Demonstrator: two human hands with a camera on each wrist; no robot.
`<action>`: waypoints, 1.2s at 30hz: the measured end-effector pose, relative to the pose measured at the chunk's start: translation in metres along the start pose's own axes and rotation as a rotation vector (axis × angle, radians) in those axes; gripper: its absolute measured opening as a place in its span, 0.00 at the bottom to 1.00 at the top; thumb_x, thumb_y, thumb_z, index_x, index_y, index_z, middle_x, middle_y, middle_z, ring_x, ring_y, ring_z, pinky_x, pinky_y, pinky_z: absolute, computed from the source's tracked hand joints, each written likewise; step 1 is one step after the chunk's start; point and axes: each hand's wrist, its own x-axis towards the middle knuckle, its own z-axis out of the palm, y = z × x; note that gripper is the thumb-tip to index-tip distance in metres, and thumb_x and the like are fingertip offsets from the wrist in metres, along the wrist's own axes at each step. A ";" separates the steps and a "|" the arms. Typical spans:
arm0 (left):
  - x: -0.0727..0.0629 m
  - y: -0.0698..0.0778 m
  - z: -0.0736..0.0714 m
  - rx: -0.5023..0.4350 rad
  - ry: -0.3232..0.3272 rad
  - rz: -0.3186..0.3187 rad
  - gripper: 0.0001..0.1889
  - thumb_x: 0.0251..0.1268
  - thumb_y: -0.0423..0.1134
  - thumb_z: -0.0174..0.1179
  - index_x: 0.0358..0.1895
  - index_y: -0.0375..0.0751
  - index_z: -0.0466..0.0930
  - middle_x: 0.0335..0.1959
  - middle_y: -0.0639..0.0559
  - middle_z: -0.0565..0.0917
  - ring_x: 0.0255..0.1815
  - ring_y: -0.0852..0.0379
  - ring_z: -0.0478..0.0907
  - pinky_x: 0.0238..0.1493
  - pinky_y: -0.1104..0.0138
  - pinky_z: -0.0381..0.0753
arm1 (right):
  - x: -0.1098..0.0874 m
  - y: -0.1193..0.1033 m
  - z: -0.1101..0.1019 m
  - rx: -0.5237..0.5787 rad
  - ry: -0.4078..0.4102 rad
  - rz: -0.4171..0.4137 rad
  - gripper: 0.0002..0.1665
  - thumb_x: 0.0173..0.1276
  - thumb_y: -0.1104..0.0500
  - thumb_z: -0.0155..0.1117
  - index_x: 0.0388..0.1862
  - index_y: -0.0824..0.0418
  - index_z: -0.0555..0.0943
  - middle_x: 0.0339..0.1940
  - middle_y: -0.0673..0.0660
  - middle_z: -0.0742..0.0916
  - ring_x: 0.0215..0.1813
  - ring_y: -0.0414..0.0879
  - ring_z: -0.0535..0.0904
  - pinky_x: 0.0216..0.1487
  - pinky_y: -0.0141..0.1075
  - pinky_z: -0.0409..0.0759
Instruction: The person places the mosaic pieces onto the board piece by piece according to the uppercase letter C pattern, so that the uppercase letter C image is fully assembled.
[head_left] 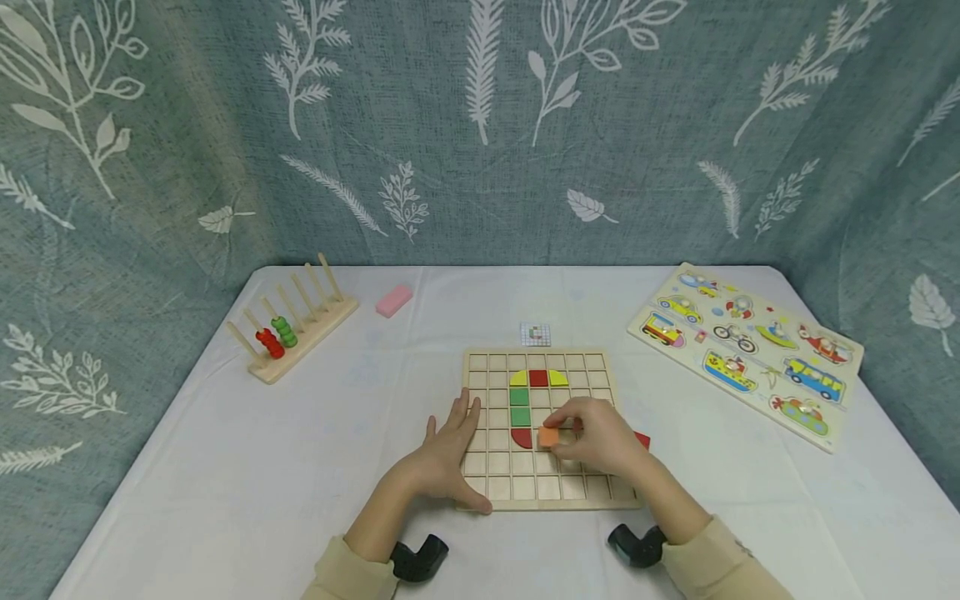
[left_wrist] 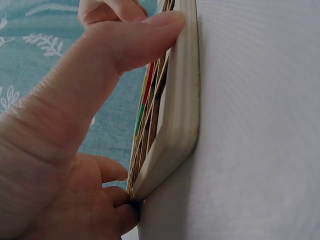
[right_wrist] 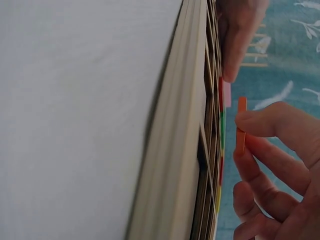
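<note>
A wooden grid board [head_left: 498, 504] lies on the table. Set in its squares are two green squares [head_left: 520, 407], a red square [head_left: 538, 378], yellow curved pieces [head_left: 558, 378] and a red curved piece [head_left: 522, 437]. My right hand [head_left: 600, 437] pinches an orange square tile [head_left: 548, 437] between thumb and fingers, just right of the red curved piece. In the right wrist view the tile [right_wrist: 241, 140] stands clear of the board. My left hand [head_left: 441, 462] rests along the board's left side, fingers spread, its thumb [left_wrist: 150, 37] on the front edge.
A small pattern card [head_left: 536, 334] lies behind the board. A peg rack [head_left: 303, 342] with red and green beads and a pink block [head_left: 393, 301] are at the back left. A picture puzzle board [head_left: 750, 350] lies right. A red piece [head_left: 642, 439] shows beyond the right hand.
</note>
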 end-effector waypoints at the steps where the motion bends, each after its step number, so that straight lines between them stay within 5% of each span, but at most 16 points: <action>1: 0.000 0.000 0.000 0.000 0.000 0.000 0.71 0.20 0.49 0.80 0.70 0.29 0.40 0.72 0.38 0.34 0.72 0.46 0.32 0.65 0.43 0.32 | 0.000 -0.001 0.000 0.000 -0.004 0.002 0.14 0.44 0.64 0.74 0.33 0.55 0.85 0.29 0.44 0.82 0.28 0.42 0.69 0.25 0.32 0.68; 36: 0.001 0.002 0.000 0.000 0.002 -0.015 0.72 0.18 0.50 0.80 0.71 0.30 0.40 0.72 0.38 0.35 0.72 0.46 0.32 0.65 0.43 0.32 | 0.009 -0.006 0.003 -0.057 -0.031 0.074 0.15 0.41 0.65 0.74 0.30 0.52 0.86 0.25 0.44 0.79 0.26 0.42 0.68 0.25 0.34 0.66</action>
